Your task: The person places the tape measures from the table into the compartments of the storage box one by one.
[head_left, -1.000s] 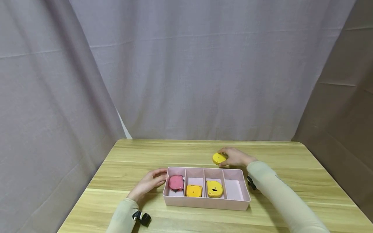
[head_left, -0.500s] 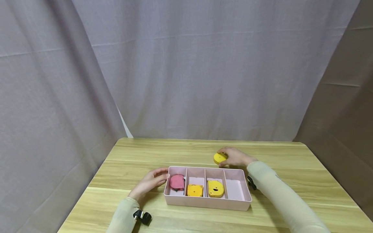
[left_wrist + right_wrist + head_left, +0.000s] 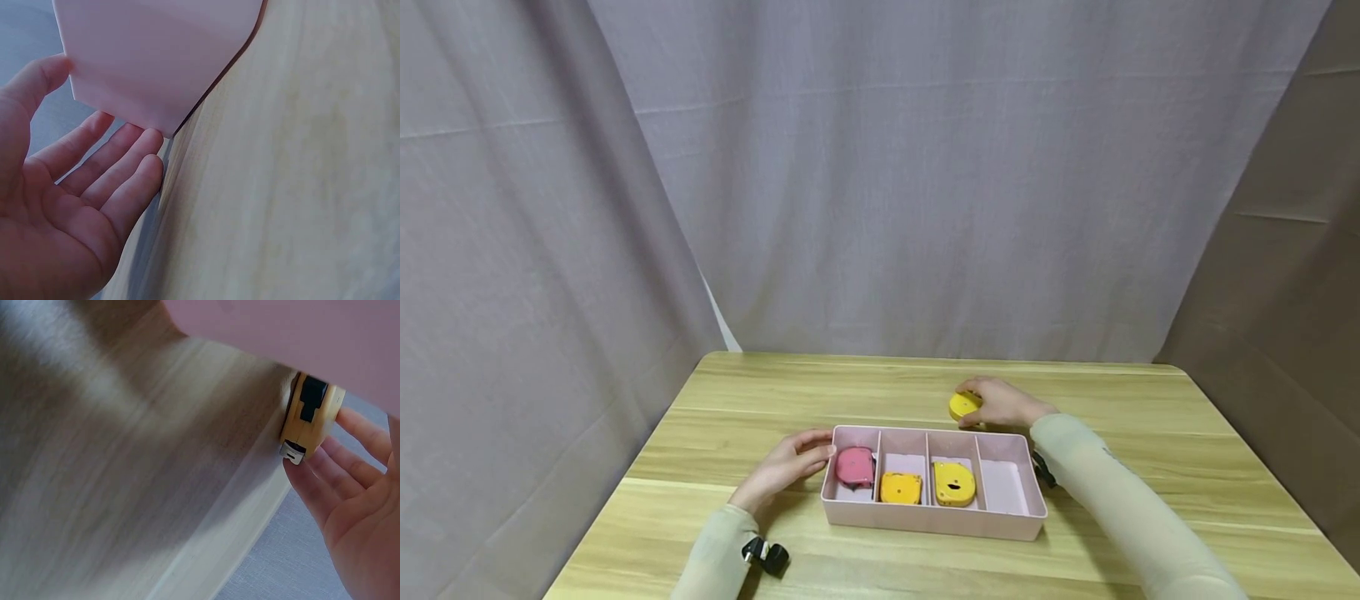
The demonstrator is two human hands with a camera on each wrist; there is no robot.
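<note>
Sitting on the pale wooden table (image 3: 865,392), the pink plastic four-compartment tray (image 3: 934,520) holds a pink tape measure (image 3: 854,467) in the compartment nearest the left fingers, an orange tape measure (image 3: 900,488) in the next, a yellow tape measure (image 3: 953,484) in the third, and nothing in the last. The left hand (image 3: 782,471) lies with its fingers (image 3: 128,164) straight and relaxed, their tips touching the tray's end wall. Beyond the tray's far wall, the right hand (image 3: 1003,403) curls its fingers (image 3: 340,472) round a round yellow tape measure (image 3: 962,406) resting on the table.

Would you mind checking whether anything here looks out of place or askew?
One yellow tape measure sits outside the pink tray, behind it, held by the right hand; three others fill compartments, and the rightmost one is empty.
</note>
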